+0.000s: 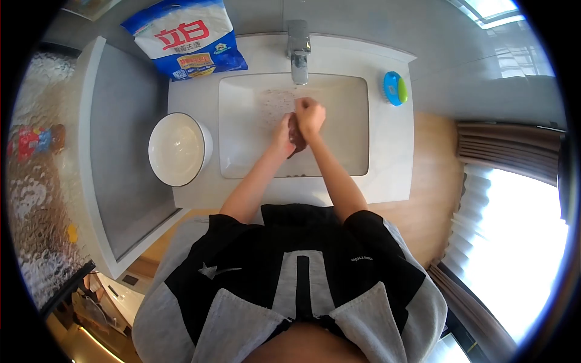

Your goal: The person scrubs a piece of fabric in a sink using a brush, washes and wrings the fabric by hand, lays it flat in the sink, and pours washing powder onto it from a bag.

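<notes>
Both hands are together over the white sink basin [345, 145], below the faucet. A small, limp, dark reddish-brown cloth [298, 140] is bunched between them, its lower end hanging out under the palms. My left hand [282, 134] is wrapped round the cloth from the left side. Slightly higher, my right hand [310, 117] is closed in a fist against its upper part. Fingers cover much of the cloth, so its exact kind is hidden. Reddish-brown drops and streaks mark the basin just left of the hands.
A chrome faucet [299, 51] stands at the basin's back edge. To the left, a white bowl [177, 149] sits on the counter [387, 163], with a blue-and-white detergent bag [187, 39] behind it. A blue-and-green scrub brush [395, 89] lies on the right.
</notes>
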Demonstrator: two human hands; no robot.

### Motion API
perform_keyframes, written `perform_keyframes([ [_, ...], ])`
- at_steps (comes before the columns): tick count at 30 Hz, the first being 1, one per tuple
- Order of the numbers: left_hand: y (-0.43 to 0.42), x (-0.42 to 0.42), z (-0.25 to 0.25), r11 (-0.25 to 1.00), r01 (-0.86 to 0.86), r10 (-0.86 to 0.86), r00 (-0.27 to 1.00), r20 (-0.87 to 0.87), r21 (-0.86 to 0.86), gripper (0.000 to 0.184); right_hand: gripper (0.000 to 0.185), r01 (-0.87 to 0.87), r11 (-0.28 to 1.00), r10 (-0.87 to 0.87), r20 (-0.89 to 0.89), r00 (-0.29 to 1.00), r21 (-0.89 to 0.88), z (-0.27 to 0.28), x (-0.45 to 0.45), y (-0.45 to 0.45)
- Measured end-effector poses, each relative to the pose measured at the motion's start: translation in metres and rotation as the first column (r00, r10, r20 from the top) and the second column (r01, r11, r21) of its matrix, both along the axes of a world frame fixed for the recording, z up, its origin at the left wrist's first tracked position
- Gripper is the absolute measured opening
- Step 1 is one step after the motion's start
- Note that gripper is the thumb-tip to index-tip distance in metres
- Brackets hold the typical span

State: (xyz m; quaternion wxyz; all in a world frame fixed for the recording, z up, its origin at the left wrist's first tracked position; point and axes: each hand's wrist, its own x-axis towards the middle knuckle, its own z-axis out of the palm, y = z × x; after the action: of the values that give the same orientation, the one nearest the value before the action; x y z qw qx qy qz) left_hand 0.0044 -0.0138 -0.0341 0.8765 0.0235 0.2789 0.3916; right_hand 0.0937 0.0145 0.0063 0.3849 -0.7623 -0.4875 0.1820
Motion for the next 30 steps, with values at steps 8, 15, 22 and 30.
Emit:
perform_keyframes([
  [8, 0.013, 0.008, 0.003, 0.986, -0.087, 0.05, 0.968, -0.244, -0.143, 0.031, 0.024, -0.113, 0.992, 0.111, -0.035, 0.993, -0.051, 0.009, -0.02, -0.02],
  [15, 0.011, 0.009, -0.067, 0.944, 0.018, -0.087, 0.977, 0.195, 0.331, 0.033, 0.022, -0.108, 0.994, 0.105, -0.174, 0.979, -0.012, 0.004, -0.035, -0.03],
  [22, -0.003, 0.002, -0.026, 0.997, 0.008, -0.009, 1.0, -0.01, -0.078, 0.028, 0.026, -0.071, 0.981, 0.043, -0.155, 0.987, -0.182, 0.006, -0.009, -0.006],
  [30, 0.01, 0.013, 0.011, 0.996, 0.063, -0.059, 0.997, -0.055, 0.069, 0.027, 0.022, -0.115, 0.992, 0.115, -0.003, 0.993, 0.059, 0.016, -0.026, -0.021],
])
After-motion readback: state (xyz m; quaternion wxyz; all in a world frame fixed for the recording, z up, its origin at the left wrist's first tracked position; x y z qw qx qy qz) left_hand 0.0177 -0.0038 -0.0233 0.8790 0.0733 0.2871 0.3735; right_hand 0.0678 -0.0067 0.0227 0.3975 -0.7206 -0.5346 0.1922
